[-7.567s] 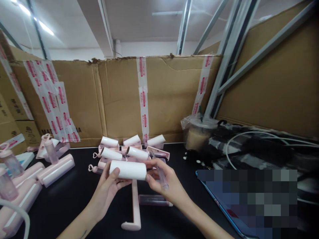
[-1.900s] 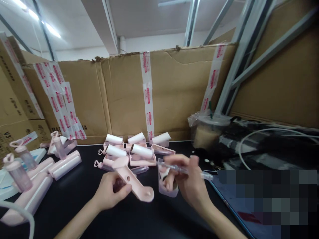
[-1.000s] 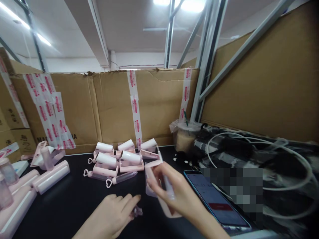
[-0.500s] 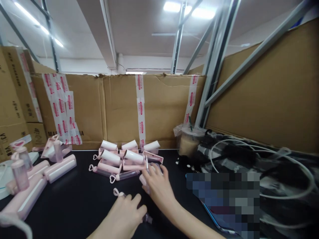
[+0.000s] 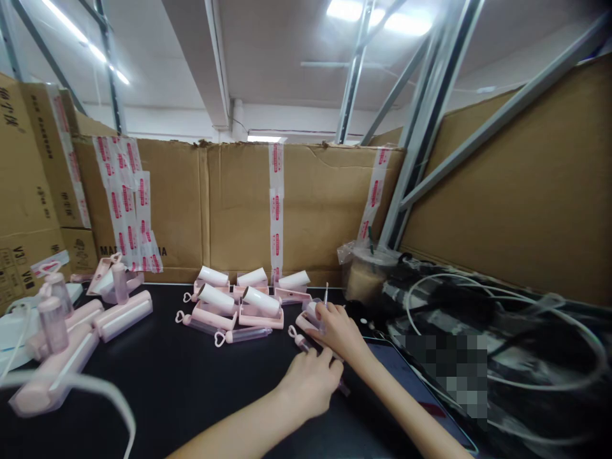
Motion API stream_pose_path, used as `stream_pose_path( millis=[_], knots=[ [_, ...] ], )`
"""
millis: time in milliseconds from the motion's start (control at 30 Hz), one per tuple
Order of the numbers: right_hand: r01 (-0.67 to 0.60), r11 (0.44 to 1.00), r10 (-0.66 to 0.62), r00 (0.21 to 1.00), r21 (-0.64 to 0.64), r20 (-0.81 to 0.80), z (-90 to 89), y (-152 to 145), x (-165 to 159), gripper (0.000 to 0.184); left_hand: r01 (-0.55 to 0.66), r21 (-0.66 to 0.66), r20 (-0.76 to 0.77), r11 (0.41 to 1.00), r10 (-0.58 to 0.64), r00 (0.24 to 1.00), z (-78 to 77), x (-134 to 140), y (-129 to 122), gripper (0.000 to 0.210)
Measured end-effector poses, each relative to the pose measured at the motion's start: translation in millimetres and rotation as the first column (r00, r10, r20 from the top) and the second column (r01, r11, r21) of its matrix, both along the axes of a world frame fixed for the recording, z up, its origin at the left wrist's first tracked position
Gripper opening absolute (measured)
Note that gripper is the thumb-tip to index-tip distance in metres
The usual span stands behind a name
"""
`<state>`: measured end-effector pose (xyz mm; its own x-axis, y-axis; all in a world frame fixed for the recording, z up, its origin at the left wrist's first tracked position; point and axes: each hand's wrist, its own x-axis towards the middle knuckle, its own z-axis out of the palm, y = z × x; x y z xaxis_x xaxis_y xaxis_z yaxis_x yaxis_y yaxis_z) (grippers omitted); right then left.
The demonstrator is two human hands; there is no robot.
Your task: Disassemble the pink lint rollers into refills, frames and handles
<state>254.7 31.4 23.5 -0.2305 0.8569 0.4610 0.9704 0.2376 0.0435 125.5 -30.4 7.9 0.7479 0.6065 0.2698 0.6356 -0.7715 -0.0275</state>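
Observation:
My left hand (image 5: pixel 313 381) is closed around a slim clear tube (image 5: pixel 302 341) with a pink loop at its cap. The tube's far end shows below my fingers. Just beyond, my right hand (image 5: pixel 340 330) grips a pink case (image 5: pixel 306 324), with a clear and white part at its top; my fingers hide much of it. To the left stand open pink cases (image 5: pixel 261 319) with white cylinders (image 5: pixel 262 301) lying on them. Another clear tube (image 5: pixel 248 335) with a pink heart loop lies in front of these cases.
More pink cases (image 5: pixel 123 315) and upright clear tubes (image 5: pixel 53 325) are at the left, near a white cable (image 5: pixel 102 386). A lidded drink cup (image 5: pixel 366 274) stands at the back right. A tablet-like device (image 5: pixel 430 395) and a cable-strewn dark bundle lie right. Cardboard (image 5: pixel 239 204) walls the back.
Both hands have shifted right, the left one farther, bringing its tube close to my right hand. The pink case in my right hand is now apart from the group. The view has turned slightly left.

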Motion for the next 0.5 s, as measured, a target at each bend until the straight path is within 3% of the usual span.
stream_pose_path(
  millis=[167, 300, 400, 500],
  knots=[
    [-0.139, 0.989, 0.142, 0.986, 0.041, -0.083, 2.9, 13, 20, 0.019, 0.014, 0.009, 0.025, 1.0, -0.014, 1.0, -1.1, 9, 26, 0.028],
    [-0.208, 0.971, 0.227, 0.956, 0.118, -0.184, 9.0, 9, 32, 0.022, -0.01, 0.023, 0.038, 1.0, 0.009, 0.999, -1.0, 5, 31, 0.028],
    [-0.253, 0.939, 0.321, 0.887, 0.232, -0.332, 11.7, -5, 30, 0.031, -0.015, 0.043, 0.046, 0.999, 0.013, 0.999, 9.2, -15, 25, 0.04],
    [-0.317, 0.884, 0.442, 0.805, 0.343, -0.395, 13.6, -23, 21, 0.024, -0.061, 0.065, 0.096, 0.996, 0.055, 0.994, 35.3, -65, 17, 0.048]
  ],
)
